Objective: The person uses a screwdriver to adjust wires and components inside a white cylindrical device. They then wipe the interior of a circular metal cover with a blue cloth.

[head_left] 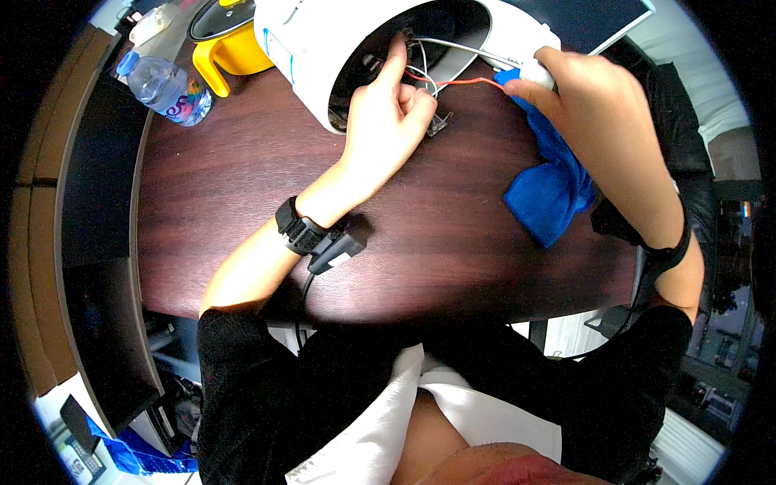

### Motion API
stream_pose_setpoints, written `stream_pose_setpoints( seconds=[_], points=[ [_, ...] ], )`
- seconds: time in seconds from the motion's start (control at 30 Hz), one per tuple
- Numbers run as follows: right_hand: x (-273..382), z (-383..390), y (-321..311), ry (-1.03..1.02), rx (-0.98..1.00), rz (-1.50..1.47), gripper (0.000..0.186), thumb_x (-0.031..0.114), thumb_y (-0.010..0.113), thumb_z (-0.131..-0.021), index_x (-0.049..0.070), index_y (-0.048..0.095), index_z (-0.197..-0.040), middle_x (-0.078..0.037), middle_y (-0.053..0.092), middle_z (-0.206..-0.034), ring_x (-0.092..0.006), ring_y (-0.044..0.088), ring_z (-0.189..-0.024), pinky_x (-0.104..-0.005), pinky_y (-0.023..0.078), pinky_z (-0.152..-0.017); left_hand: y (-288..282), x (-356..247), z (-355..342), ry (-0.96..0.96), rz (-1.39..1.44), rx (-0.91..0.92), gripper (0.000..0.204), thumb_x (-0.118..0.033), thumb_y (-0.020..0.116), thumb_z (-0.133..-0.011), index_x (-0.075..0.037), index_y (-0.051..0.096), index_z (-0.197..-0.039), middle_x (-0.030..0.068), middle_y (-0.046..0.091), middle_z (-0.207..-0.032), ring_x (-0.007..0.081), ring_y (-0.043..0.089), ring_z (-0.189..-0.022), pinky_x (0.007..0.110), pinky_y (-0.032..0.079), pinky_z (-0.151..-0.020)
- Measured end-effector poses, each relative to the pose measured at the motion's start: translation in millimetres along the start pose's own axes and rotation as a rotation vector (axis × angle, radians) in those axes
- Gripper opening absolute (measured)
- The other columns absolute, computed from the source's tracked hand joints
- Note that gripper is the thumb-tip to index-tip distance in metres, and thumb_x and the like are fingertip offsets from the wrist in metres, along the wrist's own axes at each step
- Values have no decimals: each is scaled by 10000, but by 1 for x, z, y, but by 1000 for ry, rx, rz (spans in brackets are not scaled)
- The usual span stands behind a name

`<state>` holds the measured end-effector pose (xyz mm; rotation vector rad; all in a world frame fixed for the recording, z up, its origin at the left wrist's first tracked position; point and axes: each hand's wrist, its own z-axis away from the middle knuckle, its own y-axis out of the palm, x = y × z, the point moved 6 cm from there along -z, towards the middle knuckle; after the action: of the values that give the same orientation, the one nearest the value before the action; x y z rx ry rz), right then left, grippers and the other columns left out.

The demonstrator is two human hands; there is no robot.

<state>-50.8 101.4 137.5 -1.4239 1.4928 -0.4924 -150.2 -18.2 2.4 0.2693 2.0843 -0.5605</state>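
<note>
Tabletop: dark wood (242,186), nearest the body.
Blue cloth (546,198): crumpled below the right hand, left of that forearm.
Left hand (384,121): nearer the opening; index finger stretched inside, others curled; cannot tell whether they grip a wire.
Right hand (594,93): thumb and fingers around a white rounded end (537,74).
Red wire (465,81): sideways between the hands, crossing the rim.
White appliance (311,61): just beyond the left hand, opening toward the person.
Bottle (170,87), yellow pot (242,52): left of the appliance.

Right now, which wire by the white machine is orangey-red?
The thin wire reaching toward the right hand, pictured below the white cable; only it has that colour.
</note>
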Motion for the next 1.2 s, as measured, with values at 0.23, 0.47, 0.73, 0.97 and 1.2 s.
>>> stream_pose_setpoints(
  seconds=[0.23, 0.47, 0.73, 0.97, 1.2],
  points=[
    [-4, 16, 19, 183, 34, -137, 407, 410, 693, -794, 28, 601, -691, -163, 592, -586, -327, 626, -569, -396, 495, -513, 1, 4, -1, 28, -18, -20, 701, -51, 565, -802, 64, 274, -1429, 54, 507, -514, 87, 490, -457, 242, 437, -498],
    [-5, 16, 23, 188, 53, -277, 404, 384, 700, -801, 3, 614, -699, -190, 588, -619, -364, 614, -598, -420, 485, -542, 0, 3, 1, 13, -8, -32, 711, -62, 583, -788, 89, 284, -1415, 49, 514, -512, 87, 500, -456, 240, 454, -513],
    [-10, 26, 50, 288, 107, -542, 442, 386, 663, -856, -20, 624, -686, -210, 582, -638, -359, 588, -578, -398, 456, -535, 0, 3, 2, 16, -24, -30, 738, -60, 580, -785, 96, 249, -1425, 45, 512, -512, 83, 503, -458, 240, 456, -514],
    [12, 51, 93, 834, 456, -1272, 485, 463, 599, -906, 6, 610, -743, -35, 497, -530, -88, 444, -415, -271, 306, -356, 0, 5, 1, 26, -37, -43, 747, -60, 577, -793, 93, 226, -1435, 42, 502, -507, 76, 489, -455, 232, 452, -516],
    [45, 61, 104, 1013, 536, -1752, 478, 491, 512, -948, 16, 572, -945, 16, 464, -617, -48, 405, -417, -215, 300, -343, 0, 2, 0, 39, -34, -50, 762, -68, 576, -799, 78, 205, -1448, 41, 501, -502, 74, 487, -451, 235, 447, -508]
  ],
)
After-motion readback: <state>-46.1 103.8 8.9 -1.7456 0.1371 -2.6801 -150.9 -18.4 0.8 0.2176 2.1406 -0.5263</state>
